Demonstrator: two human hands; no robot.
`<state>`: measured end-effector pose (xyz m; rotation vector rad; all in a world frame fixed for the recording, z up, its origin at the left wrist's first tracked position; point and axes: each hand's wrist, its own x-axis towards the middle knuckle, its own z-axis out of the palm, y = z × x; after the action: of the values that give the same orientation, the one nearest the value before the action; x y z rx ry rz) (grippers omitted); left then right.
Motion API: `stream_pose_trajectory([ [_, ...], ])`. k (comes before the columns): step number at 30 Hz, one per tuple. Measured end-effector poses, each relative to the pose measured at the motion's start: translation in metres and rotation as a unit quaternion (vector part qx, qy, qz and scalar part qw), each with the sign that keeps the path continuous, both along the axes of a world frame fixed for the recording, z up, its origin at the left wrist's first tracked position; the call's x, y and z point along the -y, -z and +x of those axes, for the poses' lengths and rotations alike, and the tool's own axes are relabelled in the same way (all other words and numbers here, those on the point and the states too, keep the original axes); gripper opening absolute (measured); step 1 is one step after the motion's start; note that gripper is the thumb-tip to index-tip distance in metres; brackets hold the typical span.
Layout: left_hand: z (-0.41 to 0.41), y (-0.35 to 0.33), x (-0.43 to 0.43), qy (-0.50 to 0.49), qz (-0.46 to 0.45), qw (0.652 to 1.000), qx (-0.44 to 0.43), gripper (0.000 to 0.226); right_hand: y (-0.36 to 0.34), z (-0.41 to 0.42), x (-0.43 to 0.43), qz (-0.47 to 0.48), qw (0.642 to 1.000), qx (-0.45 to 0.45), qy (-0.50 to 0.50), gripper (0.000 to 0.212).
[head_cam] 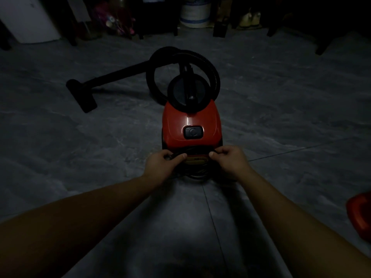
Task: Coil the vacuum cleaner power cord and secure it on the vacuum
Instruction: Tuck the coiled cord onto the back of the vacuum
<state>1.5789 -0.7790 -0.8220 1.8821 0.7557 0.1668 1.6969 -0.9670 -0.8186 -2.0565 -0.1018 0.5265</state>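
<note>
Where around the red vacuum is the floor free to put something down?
Free: the floor right of the vacuum, up to the red object; also between the forearms. Crowded: far left, with wand and hose; the vacuum's rear, where left hand and right hand grip the cord.

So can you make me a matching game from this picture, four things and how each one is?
1 power cord
2 floor nozzle
3 hose
4 vacuum body

a red, with a dark button on top
b looped in a ring behind the body
c pinched by left hand and right hand
d lying on the floor, off to the left

Pairs: 1-c, 2-d, 3-b, 4-a
</note>
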Motion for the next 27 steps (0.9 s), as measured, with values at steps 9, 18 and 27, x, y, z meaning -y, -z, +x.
stream_pose_trajectory([
  [9,0.007,-0.007,0.006,-0.021,-0.005,1.0,0.01,0.04,0.005,-0.015,0.002,-0.192,0.945,0.257,-0.068,0.03],
  [18,0.016,-0.008,0.009,-0.047,0.008,0.999,-0.022,0.056,0.001,-0.027,-0.005,-0.031,0.993,0.115,0.004,0.054],
  [27,0.019,-0.003,0.006,-0.042,0.011,0.999,-0.023,0.049,-0.004,-0.017,-0.012,0.033,0.996,-0.033,0.077,0.052],
])
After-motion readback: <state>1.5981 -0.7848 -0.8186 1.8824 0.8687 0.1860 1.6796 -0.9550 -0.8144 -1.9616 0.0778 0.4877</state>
